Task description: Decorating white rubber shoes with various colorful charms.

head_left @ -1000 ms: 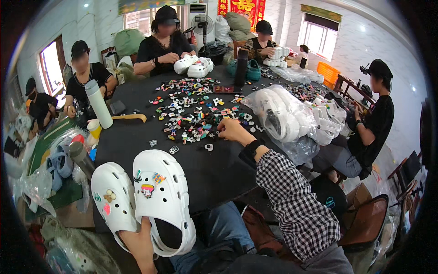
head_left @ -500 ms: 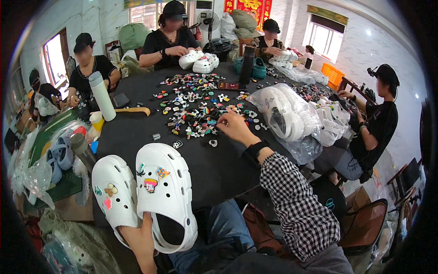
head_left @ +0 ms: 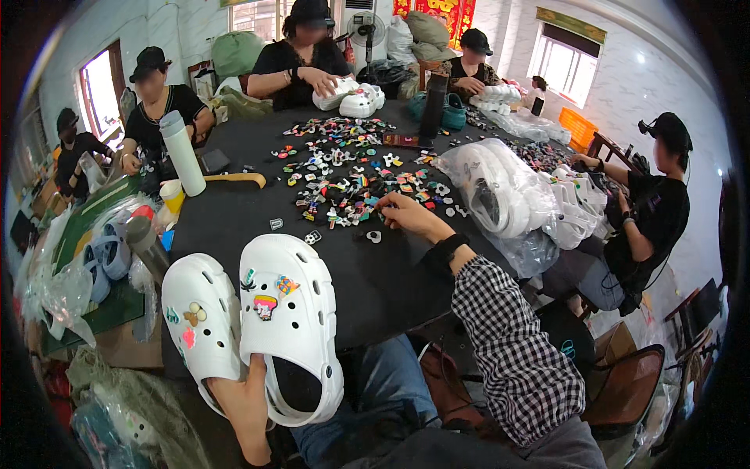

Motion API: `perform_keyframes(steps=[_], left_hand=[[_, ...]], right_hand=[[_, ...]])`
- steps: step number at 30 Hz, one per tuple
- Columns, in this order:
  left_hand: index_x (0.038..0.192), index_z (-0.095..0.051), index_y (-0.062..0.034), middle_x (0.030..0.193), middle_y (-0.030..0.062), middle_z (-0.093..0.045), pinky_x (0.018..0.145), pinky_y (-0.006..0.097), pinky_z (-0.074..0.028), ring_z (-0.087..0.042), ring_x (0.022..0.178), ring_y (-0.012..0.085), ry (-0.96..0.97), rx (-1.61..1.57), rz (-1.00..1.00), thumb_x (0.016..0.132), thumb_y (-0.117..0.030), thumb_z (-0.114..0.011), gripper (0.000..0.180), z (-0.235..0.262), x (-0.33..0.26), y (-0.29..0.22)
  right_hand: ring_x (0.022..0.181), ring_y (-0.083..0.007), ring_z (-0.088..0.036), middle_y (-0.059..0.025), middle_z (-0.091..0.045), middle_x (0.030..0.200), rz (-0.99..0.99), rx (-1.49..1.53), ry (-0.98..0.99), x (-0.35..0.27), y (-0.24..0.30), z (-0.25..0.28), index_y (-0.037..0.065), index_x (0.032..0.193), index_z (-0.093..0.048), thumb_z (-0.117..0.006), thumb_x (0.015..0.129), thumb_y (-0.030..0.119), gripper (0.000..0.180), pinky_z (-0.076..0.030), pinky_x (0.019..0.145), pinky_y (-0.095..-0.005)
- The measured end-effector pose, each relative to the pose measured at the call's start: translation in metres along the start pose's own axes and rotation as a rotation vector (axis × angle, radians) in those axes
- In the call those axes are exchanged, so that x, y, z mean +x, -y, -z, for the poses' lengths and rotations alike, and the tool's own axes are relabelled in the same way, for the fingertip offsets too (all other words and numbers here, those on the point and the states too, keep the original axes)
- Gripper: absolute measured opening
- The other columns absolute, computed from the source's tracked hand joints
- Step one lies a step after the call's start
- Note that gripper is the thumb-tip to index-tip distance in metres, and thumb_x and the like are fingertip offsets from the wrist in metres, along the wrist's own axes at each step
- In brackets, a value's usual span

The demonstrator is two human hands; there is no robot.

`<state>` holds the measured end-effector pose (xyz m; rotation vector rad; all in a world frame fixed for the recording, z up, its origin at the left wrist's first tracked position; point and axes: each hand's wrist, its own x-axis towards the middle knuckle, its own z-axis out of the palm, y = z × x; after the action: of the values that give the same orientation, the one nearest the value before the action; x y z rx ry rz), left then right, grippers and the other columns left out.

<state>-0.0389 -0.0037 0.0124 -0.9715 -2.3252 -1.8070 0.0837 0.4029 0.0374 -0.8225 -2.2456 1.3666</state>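
Note:
My left hand [head_left: 244, 406] grips a pair of white clogs from their heel openings, toes pointing away from me. The left clog [head_left: 223, 336] bears several charms, among them a pink one and a tan one. On the right clog [head_left: 312, 273] sit a palm-tree-like charm, a multicoloured one and a pink-and-yellow one. Across the black table, my right hand [head_left: 414, 217] rests at the near right edge of a loose spread of colourful shoe charms [head_left: 336, 199]. Its fingers are curled together; whatever lies between them is too small to make out. Single charms [head_left: 374, 236] lie nearer me.
Bagged white clogs [head_left: 488, 195] stand right of my right hand. To the left are a pale bottle [head_left: 182, 156], a darker bottle [head_left: 145, 242], a yellow cup [head_left: 172, 195] and a wooden stick [head_left: 238, 178]. Several people work around the table [head_left: 226, 215], one handling white clogs [head_left: 359, 102].
The view has shifted slightly, so most things sit a little differently in it. My right hand stays at the charms with its fingers shifted a little. The left keeps hold of both clogs.

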Motion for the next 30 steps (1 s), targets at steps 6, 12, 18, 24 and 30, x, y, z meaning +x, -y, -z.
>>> perform_keyframes(steps=[6, 12, 18, 24, 30], left_hand=[[0.132, -0.036, 0.0101, 0.129, 0.0202, -0.047, 0.093, 0.034, -0.043, -0.052, 0.113, 0.0266, 0.016, 0.022, -0.032, 0.081, 0.006, -0.062, 0.058, 0.001, 0.001, -0.003], [0.131, -0.038, 0.0106, 0.129, 0.0199, -0.048, 0.094, 0.034, -0.043, -0.052, 0.113, 0.0266, 0.021, 0.03, -0.004, 0.079, 0.006, -0.062, 0.058, 0.002, 0.002, -0.001], [0.117, -0.052, 0.0114, 0.117, 0.0239, -0.057, 0.096, 0.042, -0.038, -0.054, 0.108, 0.037, -0.1, -0.117, 0.028, 0.073, -0.001, -0.067, 0.048, -0.004, 0.0, -0.01], [0.119, -0.05, 0.0118, 0.118, 0.0238, -0.056, 0.097, 0.041, -0.038, -0.054, 0.108, 0.0355, -0.125, -0.109, 0.01, 0.074, 0.001, -0.067, 0.05, -0.005, -0.001, -0.009], [0.119, -0.05, 0.0119, 0.118, 0.0225, -0.056, 0.095, 0.039, -0.04, -0.055, 0.107, 0.0326, -0.121, -0.111, -0.003, 0.075, 0.001, -0.067, 0.048, -0.006, 0.0, -0.013]], right_hand=[[0.077, -0.0121, -0.058, -0.0066, -0.059, 0.095, -0.078, 0.099, 0.061, -0.004, 0.004, 0.002, -0.002, 0.117, -0.056, -0.042, 0.092, 0.006, 0.029, -0.05, 0.069, -0.0278], [0.077, -0.0201, -0.06, -0.0127, -0.062, 0.094, -0.009, -0.248, 0.01, -0.008, 0.012, -0.005, -0.002, 0.108, -0.059, -0.043, 0.087, 0.003, 0.026, -0.051, 0.073, -0.0339], [0.094, -0.0364, -0.058, -0.0203, -0.06, 0.098, 0.444, -0.648, -0.178, -0.004, -0.008, -0.012, -0.002, 0.094, -0.059, -0.049, 0.084, 0.008, 0.017, -0.047, 0.085, -0.0424], [0.09, -0.0379, -0.058, -0.0213, -0.057, 0.095, 0.338, -0.601, -0.186, -0.011, 0.005, -0.016, -0.003, 0.094, -0.056, -0.051, 0.082, 0.009, 0.017, -0.049, 0.08, -0.0435], [0.084, -0.0413, -0.061, -0.0218, -0.054, 0.096, 0.339, -0.769, -0.345, -0.005, -0.014, -0.013, -0.002, 0.093, -0.05, -0.053, 0.081, 0.005, 0.014, -0.052, 0.071, -0.0467]])
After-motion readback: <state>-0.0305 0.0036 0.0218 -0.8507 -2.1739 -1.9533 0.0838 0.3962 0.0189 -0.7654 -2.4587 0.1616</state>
